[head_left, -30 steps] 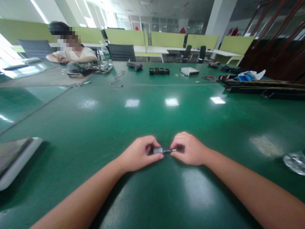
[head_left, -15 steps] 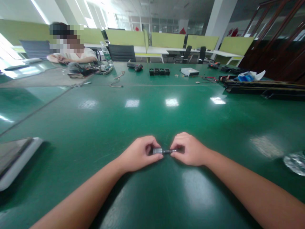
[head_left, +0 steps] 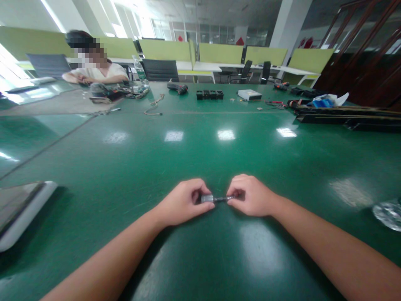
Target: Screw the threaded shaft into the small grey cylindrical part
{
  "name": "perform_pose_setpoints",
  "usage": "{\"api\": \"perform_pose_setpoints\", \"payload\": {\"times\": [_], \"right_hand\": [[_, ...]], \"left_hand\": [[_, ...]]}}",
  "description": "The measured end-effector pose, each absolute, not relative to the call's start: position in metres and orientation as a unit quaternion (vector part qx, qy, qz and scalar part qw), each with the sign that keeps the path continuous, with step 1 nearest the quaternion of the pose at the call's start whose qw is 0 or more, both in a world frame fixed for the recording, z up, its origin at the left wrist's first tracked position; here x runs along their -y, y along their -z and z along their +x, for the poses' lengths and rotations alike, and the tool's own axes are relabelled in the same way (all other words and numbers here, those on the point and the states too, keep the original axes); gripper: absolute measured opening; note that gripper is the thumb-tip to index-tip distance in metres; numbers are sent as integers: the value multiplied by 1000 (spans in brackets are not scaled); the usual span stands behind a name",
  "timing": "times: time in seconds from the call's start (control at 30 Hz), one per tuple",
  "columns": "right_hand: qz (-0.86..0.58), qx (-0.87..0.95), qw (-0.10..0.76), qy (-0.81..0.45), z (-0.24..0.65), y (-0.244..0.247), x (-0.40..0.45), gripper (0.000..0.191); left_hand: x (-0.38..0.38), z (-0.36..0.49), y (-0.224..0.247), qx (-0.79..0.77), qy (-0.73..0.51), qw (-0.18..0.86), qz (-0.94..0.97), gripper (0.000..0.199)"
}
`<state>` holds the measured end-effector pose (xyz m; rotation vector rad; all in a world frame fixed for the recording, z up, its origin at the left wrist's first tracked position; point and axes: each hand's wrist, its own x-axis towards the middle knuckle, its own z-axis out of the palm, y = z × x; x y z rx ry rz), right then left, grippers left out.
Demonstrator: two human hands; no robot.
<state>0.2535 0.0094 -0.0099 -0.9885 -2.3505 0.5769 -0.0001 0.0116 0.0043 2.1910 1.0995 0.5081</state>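
Just above the green tabletop, my left hand (head_left: 188, 202) pinches a short silver-grey cylinder (head_left: 207, 198) between thumb and forefinger. A thin dark rod (head_left: 221, 199) runs from the cylinder's right end to my right hand (head_left: 249, 196), whose thumb and fingertips are closed on its far end. Both pieces lie level and in line with each other. Fingers hide the cylinder's left end and the rod's right end. Whether the rod is a separate piece, and what kind of tool or part this is, I cannot tell.
On the left lies a flat white-edged device (head_left: 29, 209); a clear glass object (head_left: 388, 214) stands at the right edge. Along the far side are a power drill (head_left: 177, 87), black blocks (head_left: 209, 94), a white box (head_left: 249, 95) and a cable (head_left: 152, 109). A person (head_left: 97, 73) sits far left.
My right hand has shifted slightly to the right, away from the left hand. A longer stretch of the thin rod shows between them. The left hand is still.
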Motion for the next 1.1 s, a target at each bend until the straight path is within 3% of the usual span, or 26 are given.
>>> {"api": "perform_pose_setpoints", "payload": {"times": [0.47,0.73,0.77,0.87,0.93,1.0,1.1], "right_hand": [[-387,863,231,-229,266,-1,-11,6],[-365,862,267,-231,253,7,-7,3],[-347,865,278,-233,250,8,-5,7],[-319,866,285,-259,245,11,0,54],[-330,852,292,-283,245,13,0,66],[-348,839,301,-290,247,14,-2,66],[-364,846,294,-256,250,14,-6,44]], "left_hand": [[-11,-1,-7,-425,-189,317,827,25],[-11,-1,-5,-428,-190,316,825,25],[-11,-1,-5,-428,-190,315,826,24],[-11,0,-5,-419,-192,315,829,23],[-11,0,-5,-419,-195,316,829,23],[-11,0,-5,-422,-196,315,827,24],[-11,0,-4,-428,-192,316,825,24]]}}
